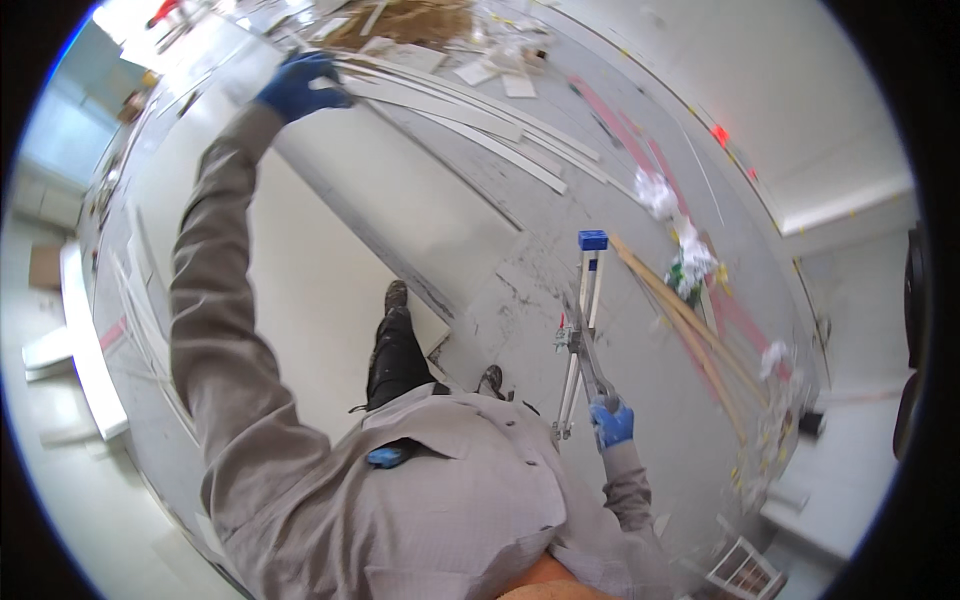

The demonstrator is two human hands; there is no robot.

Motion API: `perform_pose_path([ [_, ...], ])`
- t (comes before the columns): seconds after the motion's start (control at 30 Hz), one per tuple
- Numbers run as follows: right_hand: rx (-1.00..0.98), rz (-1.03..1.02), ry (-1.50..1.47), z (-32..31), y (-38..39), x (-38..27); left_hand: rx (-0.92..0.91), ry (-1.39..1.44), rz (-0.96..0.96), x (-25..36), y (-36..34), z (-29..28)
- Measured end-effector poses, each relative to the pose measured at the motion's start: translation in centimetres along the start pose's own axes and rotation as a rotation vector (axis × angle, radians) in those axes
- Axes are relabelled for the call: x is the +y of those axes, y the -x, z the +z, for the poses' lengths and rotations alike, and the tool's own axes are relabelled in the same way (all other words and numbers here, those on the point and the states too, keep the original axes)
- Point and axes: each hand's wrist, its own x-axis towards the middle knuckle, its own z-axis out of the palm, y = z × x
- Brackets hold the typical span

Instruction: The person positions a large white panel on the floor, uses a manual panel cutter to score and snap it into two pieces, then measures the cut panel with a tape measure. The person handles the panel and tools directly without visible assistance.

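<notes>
My left hand (300,88), in a blue glove, is stretched out at the upper left. Its fingers and thumb curve apart, with nothing visible between them. Beyond it in the picture lie long white strips (450,110). Lower right, my right hand (611,421), also gloved in blue, closes around the grey bar of a long metal-framed tool (578,340). This tool has slim parallel rails, a blue block at its far end and a small red part near its middle. Its exact kind is unclear.
Large pale panels (310,260) lie along the floor by my legs. Wooden strips (690,335) and crumpled plastic (692,255) are to the right. Scraps and a brown heap (410,22) occupy the far end. A white wall (780,110) borders the right side.
</notes>
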Motion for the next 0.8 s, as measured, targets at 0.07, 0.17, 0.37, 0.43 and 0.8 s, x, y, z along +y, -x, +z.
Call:
perform_pose_path([
  [0.07, -0.062, 0.034, 0.058, 0.4, 1.4, -6.5, -0.001, 0.000, 0.000, 0.5, -1.4, 0.7],
  [0.17, -0.104, 0.095, 0.073, 1.3, 4.0, -15.7, -0.119, -0.052, -0.148, 1.5, -2.8, 0.8],
  [0.37, -0.077, -0.109, 0.000, 1.8, 8.7, -27.2, -0.203, -0.039, -0.208, 8.3, -3.8, 0.0],
  [0.43, -0.110, -0.179, -0.013, 1.1, 9.5, -28.6, -0.194, -0.046, -0.185, 10.6, -3.7, 0.1],
  [0.8, -0.350, -0.449, -0.032, 1.0, 11.2, -32.7, -0.114, 0.018, -0.220, 11.7, -2.6, 1.0],
])
